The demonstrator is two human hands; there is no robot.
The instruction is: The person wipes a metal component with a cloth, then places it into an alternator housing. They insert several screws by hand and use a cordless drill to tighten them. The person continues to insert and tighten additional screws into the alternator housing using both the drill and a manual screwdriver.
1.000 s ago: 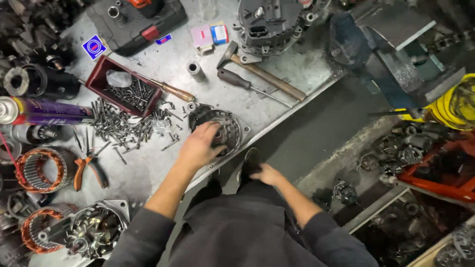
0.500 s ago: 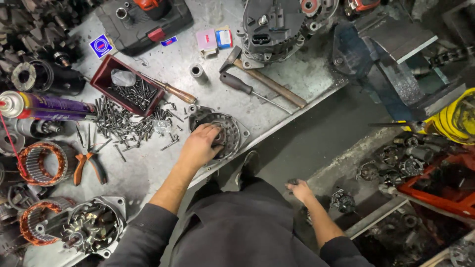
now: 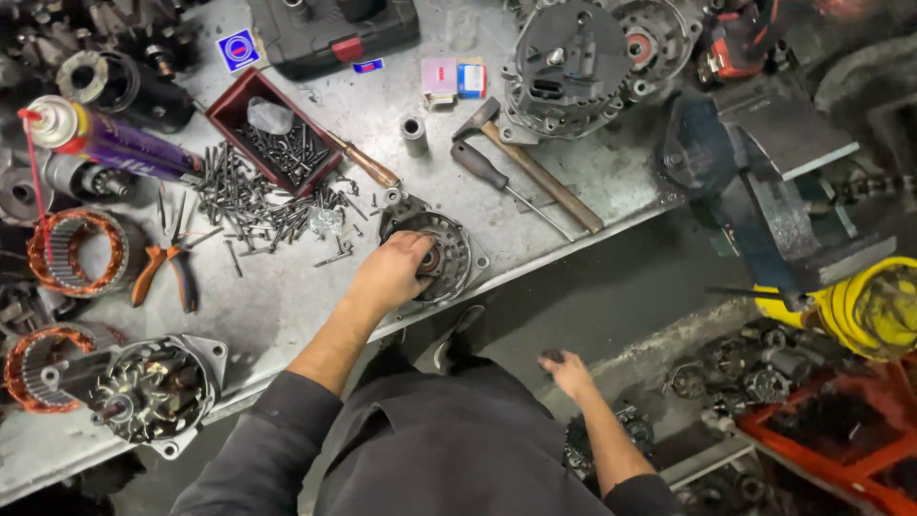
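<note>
Your left hand [image 3: 392, 272] rests on the round alternator cover [image 3: 441, 256] at the worktop [image 3: 277, 306] edge, fingers curled over it. Your right hand [image 3: 570, 373] hangs low beside the worktop, fingers closed on something small and dark.

There are two copper-wound stator rings [image 3: 74, 250] [image 3: 38, 368], one wooden-handled hammer [image 3: 535, 167], one black-handled screwdriver [image 3: 497, 182], one orange-handled pliers [image 3: 167, 272].

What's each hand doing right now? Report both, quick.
Left hand: closed on the round alternator end housing on the bench.
Right hand: lowered beside the bench; grip cannot be told.
</note>
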